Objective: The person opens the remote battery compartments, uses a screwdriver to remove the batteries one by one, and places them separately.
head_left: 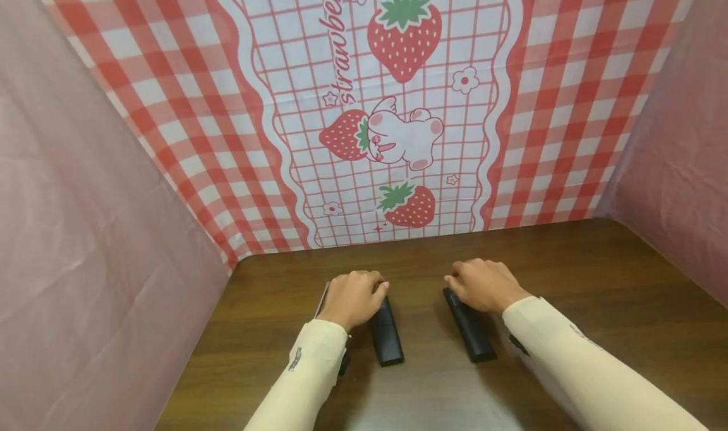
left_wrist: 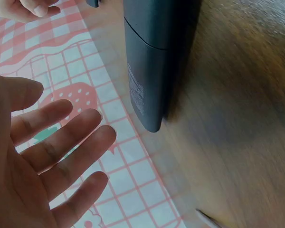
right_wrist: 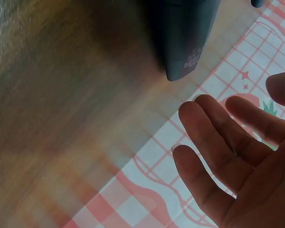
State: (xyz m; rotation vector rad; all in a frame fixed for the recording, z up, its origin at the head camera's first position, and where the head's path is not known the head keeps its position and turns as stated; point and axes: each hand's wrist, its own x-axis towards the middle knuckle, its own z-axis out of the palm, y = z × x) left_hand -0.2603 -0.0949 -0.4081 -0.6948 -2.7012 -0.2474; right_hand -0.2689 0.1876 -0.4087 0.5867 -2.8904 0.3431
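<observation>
Two long black remote controls lie apart on the wooden table. Over the far end of the left remote control [head_left: 388, 337] is my left hand [head_left: 354, 297]; in the left wrist view its fingers [left_wrist: 76, 147] are spread and loosely bent, with a gap between them and the remote. My right hand [head_left: 482, 285] hovers by the far end of the right remote control [head_left: 471, 330]. Its fingers [right_wrist: 218, 142] appear relaxed in the right wrist view, holding nothing and apart from the remote's end. Small print shows on both remotes in the wrist views.
A thin grey edge of some flat item [head_left: 321, 299] shows just left of my left hand, partly hidden by it. Behind the wooden table [head_left: 421, 393] hangs a strawberry-print checked cloth [head_left: 387, 115]. Pink curtains [head_left: 102, 229] close off both sides.
</observation>
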